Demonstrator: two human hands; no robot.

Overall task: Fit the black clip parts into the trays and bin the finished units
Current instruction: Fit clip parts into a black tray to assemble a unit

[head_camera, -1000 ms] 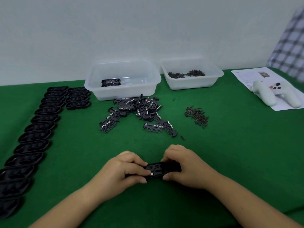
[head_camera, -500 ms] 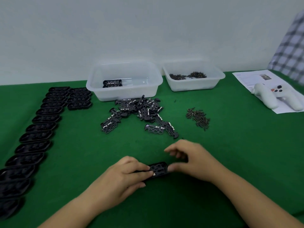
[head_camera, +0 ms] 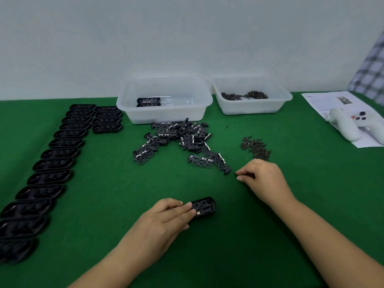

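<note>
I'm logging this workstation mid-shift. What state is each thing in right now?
Left hand: holds the black tray down on the cloth.
Black tray: flat, clip part fitted.
Right hand: fingers curled, near the loose screws, grasp unclear.
Loose screws: piled on the cloth.
Clip parts: loose heap.
Left bin: holds finished units.
Right bin: holds screws.
Empty trays: lined up, overlapping.

A white controller rests on a printed sheet, perhaps instructions.
</note>
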